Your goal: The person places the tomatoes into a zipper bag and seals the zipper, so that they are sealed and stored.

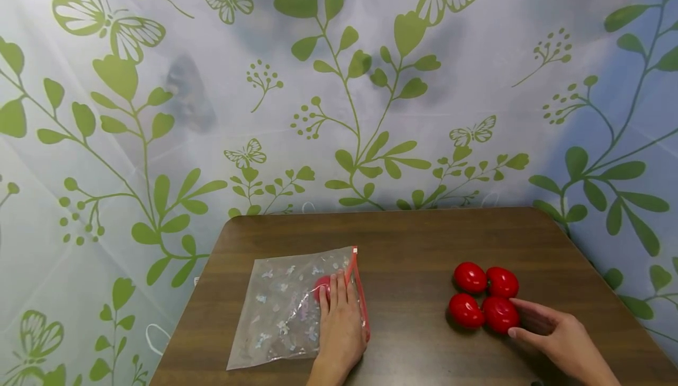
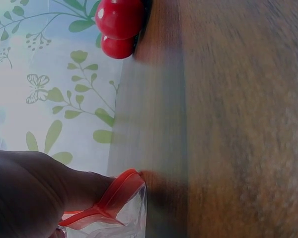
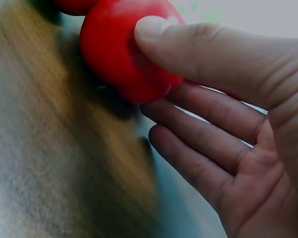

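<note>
On the left of the table, a clear zip bag (image 1: pixel 275 315) with a red-edged mouth (image 2: pixel 114 196) lies flat, a red tomato (image 1: pixel 320 285) showing through its plastic. My left hand (image 1: pixel 339 321) holds the bag near the mouth, fingers laid over the top and the thumb (image 2: pixel 84 186) at the red edge. To the right, several glossy red tomatoes (image 1: pixel 470 278) sit close together. My right hand (image 1: pixel 561 339) grips the nearest right tomato (image 3: pixel 124 49), thumb on one side and fingers against the other.
The brown wooden table (image 1: pixel 408 268) has rounded far corners. Behind it hangs a pale curtain (image 1: pixel 339 97) with green leaves and butterflies. A thin white loop (image 1: pixel 156 339) shows beside the table's left edge.
</note>
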Motion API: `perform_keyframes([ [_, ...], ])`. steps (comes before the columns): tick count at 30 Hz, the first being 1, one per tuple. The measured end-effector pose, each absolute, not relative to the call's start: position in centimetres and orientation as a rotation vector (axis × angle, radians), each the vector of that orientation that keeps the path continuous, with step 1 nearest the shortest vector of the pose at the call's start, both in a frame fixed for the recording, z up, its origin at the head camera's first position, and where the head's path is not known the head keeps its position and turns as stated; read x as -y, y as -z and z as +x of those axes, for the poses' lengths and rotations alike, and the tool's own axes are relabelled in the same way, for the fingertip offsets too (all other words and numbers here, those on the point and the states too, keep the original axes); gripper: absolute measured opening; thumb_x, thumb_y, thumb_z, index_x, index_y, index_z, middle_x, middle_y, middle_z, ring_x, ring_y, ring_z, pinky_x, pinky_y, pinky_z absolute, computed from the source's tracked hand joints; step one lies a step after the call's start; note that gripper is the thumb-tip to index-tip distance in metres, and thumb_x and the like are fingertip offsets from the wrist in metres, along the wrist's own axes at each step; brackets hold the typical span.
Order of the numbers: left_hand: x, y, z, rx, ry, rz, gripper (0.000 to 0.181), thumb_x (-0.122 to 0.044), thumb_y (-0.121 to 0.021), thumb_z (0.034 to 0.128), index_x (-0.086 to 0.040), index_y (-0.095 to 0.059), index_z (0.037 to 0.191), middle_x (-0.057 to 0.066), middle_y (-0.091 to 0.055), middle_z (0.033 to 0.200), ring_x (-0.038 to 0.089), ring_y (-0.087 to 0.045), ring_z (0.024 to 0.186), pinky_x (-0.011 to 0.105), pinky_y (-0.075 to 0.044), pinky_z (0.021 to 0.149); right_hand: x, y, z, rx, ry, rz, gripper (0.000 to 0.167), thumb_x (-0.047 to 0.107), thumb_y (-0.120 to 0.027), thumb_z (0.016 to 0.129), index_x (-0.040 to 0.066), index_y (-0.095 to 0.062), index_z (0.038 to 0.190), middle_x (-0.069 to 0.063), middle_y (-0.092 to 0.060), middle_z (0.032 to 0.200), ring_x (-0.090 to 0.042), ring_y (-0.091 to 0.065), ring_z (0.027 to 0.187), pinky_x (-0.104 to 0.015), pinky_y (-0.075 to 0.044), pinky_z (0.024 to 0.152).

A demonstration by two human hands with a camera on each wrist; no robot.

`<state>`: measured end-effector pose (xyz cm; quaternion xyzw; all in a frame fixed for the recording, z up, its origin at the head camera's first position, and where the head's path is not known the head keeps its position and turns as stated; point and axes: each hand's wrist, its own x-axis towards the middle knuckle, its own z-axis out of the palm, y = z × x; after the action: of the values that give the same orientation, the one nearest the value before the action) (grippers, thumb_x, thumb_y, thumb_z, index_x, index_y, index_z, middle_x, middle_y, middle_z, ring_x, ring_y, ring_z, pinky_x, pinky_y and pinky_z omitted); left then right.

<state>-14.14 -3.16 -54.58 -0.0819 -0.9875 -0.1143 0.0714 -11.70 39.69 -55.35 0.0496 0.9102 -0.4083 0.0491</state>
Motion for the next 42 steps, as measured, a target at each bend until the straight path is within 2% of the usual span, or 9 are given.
perform_keyframes([
  [6, 3.2, 54.5, -14.1, 2.950, 0.329, -0.255, 0.114, -0.024, -0.100, 0.0671, 0.005, -0.043, 0.161, 0.027, -0.037, 0.174, 0.046, -0.036, 0.162, 0.067, -0.027, 0.131, -39.8, 55.7, -11.4, -2.748, 1.293, 0.120, 0.079, 0.033, -0.089, 0.094, -0.007, -0.056, 0.153, -0.033, -0.064, 0.148, 0.016, -0.065, 0.101, -0.019, -0.062, 0.080],
  [14, 3.3, 54.6, -14.3, 2.926, 0.301, -0.266, 0.114, -0.024, -0.101, 0.0654, 0.005, -0.045, 0.160, 0.027, -0.039, 0.172, 0.047, -0.038, 0.161, 0.067, -0.029, 0.131, -39.8, 56.2, -11.6, -2.774, 1.284, 0.140, 0.075, 0.036, -0.088, 0.095, -0.004, -0.060, 0.152, -0.031, -0.066, 0.147, 0.016, -0.065, 0.101, -0.019, -0.062, 0.079],
  [24, 3.2, 54.8, -14.1, 2.947, 0.313, -0.254, 0.112, -0.024, -0.101, 0.0663, 0.004, -0.046, 0.160, 0.027, -0.038, 0.173, 0.046, -0.037, 0.161, 0.067, -0.028, 0.131, -40.3, 56.2, -11.1, -2.707, 1.225, 0.256, 0.089, 0.049, -0.088, 0.092, -0.005, -0.056, 0.155, -0.030, -0.064, 0.150, 0.015, -0.066, 0.099, -0.020, -0.063, 0.080],
  [33, 3.3, 54.8, -14.0, 2.939, 0.287, -0.258, 0.111, -0.024, -0.101, 0.0662, 0.004, -0.047, 0.159, 0.027, -0.039, 0.172, 0.047, -0.039, 0.160, 0.067, -0.030, 0.130, -41.6, 56.0, -9.8, -2.645, 1.323, 0.323, 0.091, 0.042, -0.087, 0.094, -0.010, -0.049, 0.158, -0.032, -0.061, 0.151, 0.021, -0.060, 0.098, -0.020, -0.062, 0.081],
  [42, 3.1, 54.6, -14.1, 2.979, 0.320, -0.235, 0.114, -0.023, -0.100, 0.0666, 0.003, -0.044, 0.161, 0.025, -0.036, 0.175, 0.045, -0.035, 0.163, 0.066, -0.027, 0.132, -41.5, 54.7, -9.5, -2.667, 1.271, 0.347, 0.096, 0.047, -0.088, 0.092, -0.011, -0.047, 0.158, -0.034, -0.057, 0.154, 0.023, -0.056, 0.094, -0.019, -0.062, 0.079],
])
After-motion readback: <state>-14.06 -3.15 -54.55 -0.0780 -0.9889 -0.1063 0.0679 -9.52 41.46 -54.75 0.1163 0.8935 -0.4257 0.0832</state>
